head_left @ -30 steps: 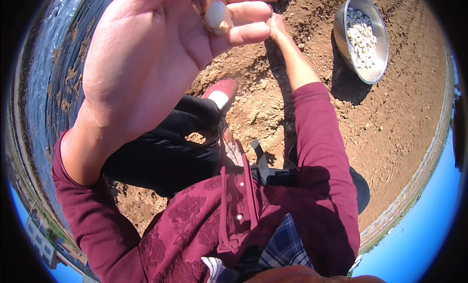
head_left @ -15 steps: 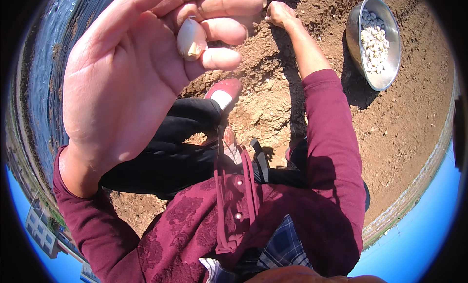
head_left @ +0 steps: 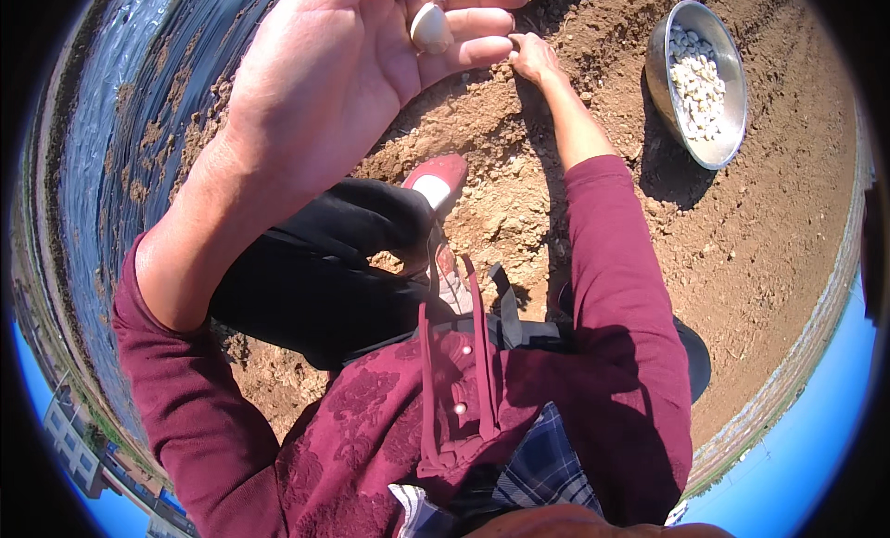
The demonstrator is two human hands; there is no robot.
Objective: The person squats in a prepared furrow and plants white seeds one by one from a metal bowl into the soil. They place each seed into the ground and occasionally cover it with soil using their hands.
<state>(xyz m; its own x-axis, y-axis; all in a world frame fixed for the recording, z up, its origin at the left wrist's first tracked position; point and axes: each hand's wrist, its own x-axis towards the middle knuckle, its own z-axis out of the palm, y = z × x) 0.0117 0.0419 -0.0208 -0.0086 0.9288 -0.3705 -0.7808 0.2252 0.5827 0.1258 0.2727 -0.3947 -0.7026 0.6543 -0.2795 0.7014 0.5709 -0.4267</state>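
Note:
My left hand (head_left: 320,83) is turned palm up at the upper left, large in the head view. A single pale garlic clove (head_left: 431,28) rests on its slightly curled fingers. Farther off, just right of the left fingertips, my right hand (head_left: 540,60) reaches down to the brown soil (head_left: 501,130). Its fingers are drawn together at the ground; whatever they may hold is too small or hidden to make out. To its right, a metal bowl (head_left: 658,83) stands tilted in view on the soil, with many peeled garlic cloves (head_left: 700,88) inside.
Dark plastic sheeting (head_left: 139,121), dusted with dirt, runs along the left side. My red shoe (head_left: 445,174) stands on the loose soil between my hands and body. Two cords (head_left: 484,380) hang from my maroon top. A building (head_left: 74,436) shows at the lower left rim.
My left hand, carrying the clove, has moved away from me and to the right, closer to my right hand. My right hand stays low at the soil, shifted only slightly in view.

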